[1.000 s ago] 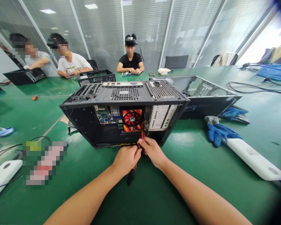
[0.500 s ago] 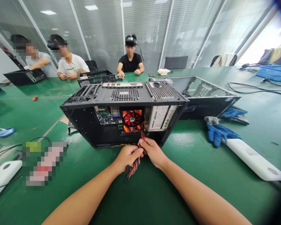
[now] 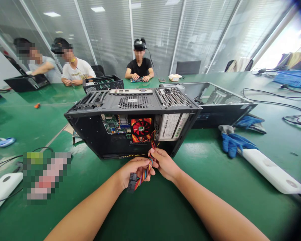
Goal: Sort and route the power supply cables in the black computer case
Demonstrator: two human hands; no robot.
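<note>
A bundle of coloured power cables [image 3: 144,174] ends in a black multi-pin connector [image 3: 132,182]. My left hand [image 3: 136,168] is closed around the bundle, the connector poking out below its fingers. Higher up, my right hand [image 3: 163,163] pinches the same cables where they run toward the case. Just beyond both hands a black computer case [image 3: 90,134] lies on its side, its open side facing me. Inside show a green motherboard [image 3: 112,124], a red-and-black fan [image 3: 141,130] and a silver power supply [image 3: 170,126] with a label.
Right of the case stands another open case [image 3: 223,113]. Blue gloves [image 3: 237,142] and a white power strip [image 3: 271,169] lie at the right; another white strip [image 3: 5,187] is at the left. Several people sit across the green table [image 3: 190,207], handling computer parts.
My left hand has turned and loosened its fingers, so more of the cable bundle and the connector's pin face show. The right hand stays nearly still. Across the table, a person's hands have shifted.
</note>
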